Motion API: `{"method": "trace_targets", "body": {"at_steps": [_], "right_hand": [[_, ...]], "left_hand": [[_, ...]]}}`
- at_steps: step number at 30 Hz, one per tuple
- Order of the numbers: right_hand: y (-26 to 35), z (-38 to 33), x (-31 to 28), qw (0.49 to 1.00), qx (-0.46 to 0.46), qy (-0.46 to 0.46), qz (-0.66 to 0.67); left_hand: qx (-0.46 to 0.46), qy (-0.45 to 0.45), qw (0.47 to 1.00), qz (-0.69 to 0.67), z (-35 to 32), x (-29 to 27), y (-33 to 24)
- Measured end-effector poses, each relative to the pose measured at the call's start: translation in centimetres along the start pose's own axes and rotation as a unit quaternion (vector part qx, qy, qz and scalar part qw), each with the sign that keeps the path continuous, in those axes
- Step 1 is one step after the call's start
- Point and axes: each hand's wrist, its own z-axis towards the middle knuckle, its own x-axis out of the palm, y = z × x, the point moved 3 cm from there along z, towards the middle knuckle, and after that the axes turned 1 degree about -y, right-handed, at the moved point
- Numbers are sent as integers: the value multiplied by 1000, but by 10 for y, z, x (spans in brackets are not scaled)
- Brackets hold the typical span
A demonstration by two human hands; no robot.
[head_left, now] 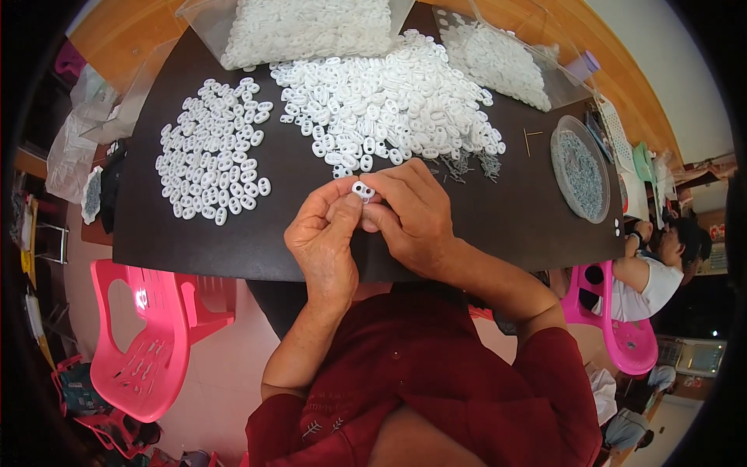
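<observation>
Between my fingertips, near the front of the dark table (pixel 506 233), is a small white oval plastic piece with two dark holes (pixel 362 190). My left hand (pixel 325 237) pinches it from the left with thumb and fingers. My right hand (pixel 416 214) is closed on its other side, fingertips meeting the left ones. Whether a screw is also in the fingers is hidden. Just beyond my hands spreads a large heap of similar white pieces (pixel 381 97). Some loose grey screws (pixel 478 165) lie at the heap's right front edge. A separate group of white pieces (pixel 210 148) lies to the left.
Clear bins of white pieces (pixel 311 31) (pixel 498 66) stand at the back. On the right are a round tray (pixel 557 167) of grey screws and two thin brass-coloured sticks (pixel 528 142). A pink chair (pixel 148 350) stands left; a person (pixel 646 280) sits at the right.
</observation>
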Motion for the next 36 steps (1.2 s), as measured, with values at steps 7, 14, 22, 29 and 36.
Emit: {"method": "trace_targets", "body": {"at_steps": [7, 14, 22, 29, 36], "right_hand": [[0, -1, -2, 999, -35, -14, -3], [3, -2, 1, 999, -22, 16, -17], [0, -3, -1, 1000, -7, 7, -14], [3, -4, -3, 999, 25, 18, 40], [7, -5, -4, 995, 52, 31, 82]], "left_hand": [[17, 44, 999, 19, 1, -7, 2], [7, -5, 1000, 2, -1, -2, -2], [4, 40, 999, 9, -4, -5, -1], [68, 59, 991, 97, -5, -11, 1], [80, 19, 991, 105, -12, -8, -4]]}}
